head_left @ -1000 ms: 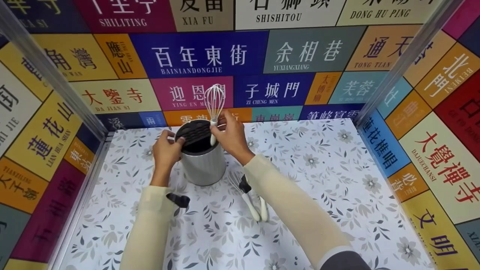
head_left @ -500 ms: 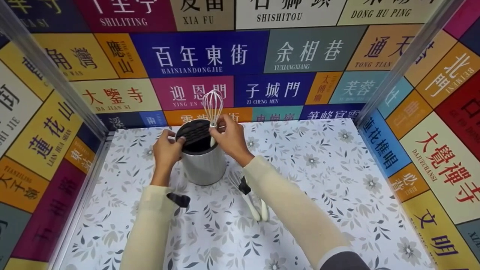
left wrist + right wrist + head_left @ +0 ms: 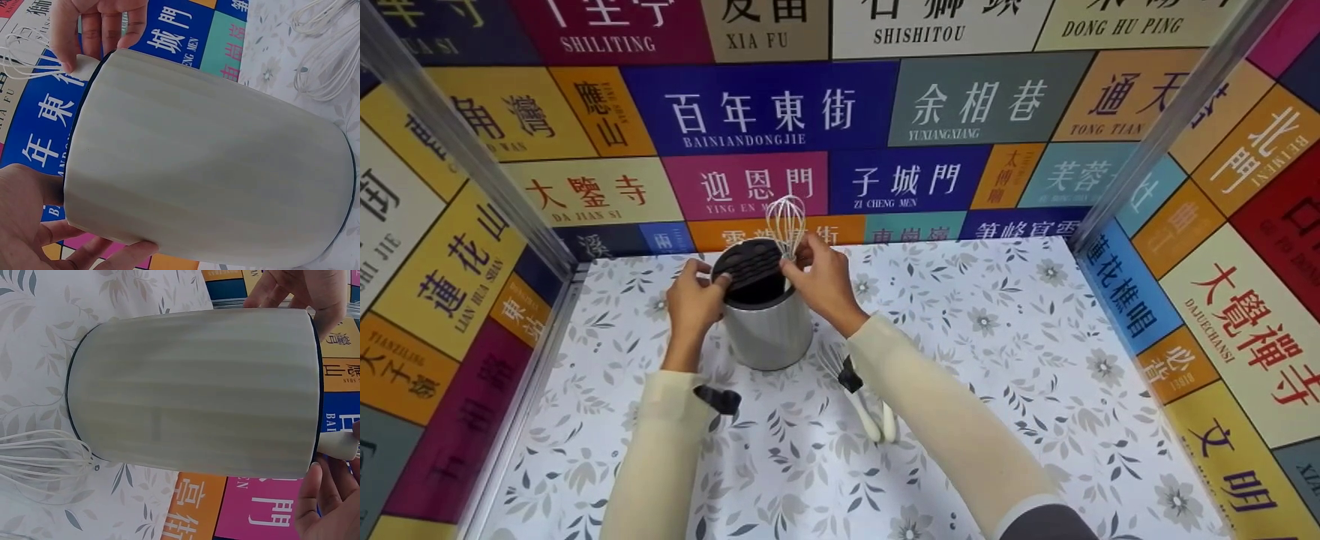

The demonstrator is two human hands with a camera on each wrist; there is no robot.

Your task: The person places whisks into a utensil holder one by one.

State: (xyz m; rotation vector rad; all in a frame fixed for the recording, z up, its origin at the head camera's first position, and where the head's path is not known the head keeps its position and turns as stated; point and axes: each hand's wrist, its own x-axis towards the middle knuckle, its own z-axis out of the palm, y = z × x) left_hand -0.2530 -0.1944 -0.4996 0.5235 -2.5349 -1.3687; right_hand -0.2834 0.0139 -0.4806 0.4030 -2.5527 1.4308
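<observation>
A pale ribbed utensil holder (image 3: 765,337) stands upright on the table, with a black slotted insert (image 3: 746,264) in its mouth. My left hand (image 3: 692,304) grips its left rim, thumb over the edge and fingers against the outer wall, as the left wrist view shows. At the right rim, my right hand (image 3: 826,279) pinches a whisk (image 3: 786,219) with wire loops upward. The whisk's cream handle (image 3: 336,445) reaches down into the holder, its lower part hidden inside. Right fingertips lie close to the rim.
Two more whisks (image 3: 864,418) with cream handles lie on the floral tablecloth (image 3: 982,420) beneath the right forearm, which partly hides them. Close behind the holder rises a wall of coloured sign panels (image 3: 757,109), with side walls at left and right.
The right hand has lowered the whisk, so its handle has sunk into the holder and its loops stand lower. My left hand and the holder have stayed in place.
</observation>
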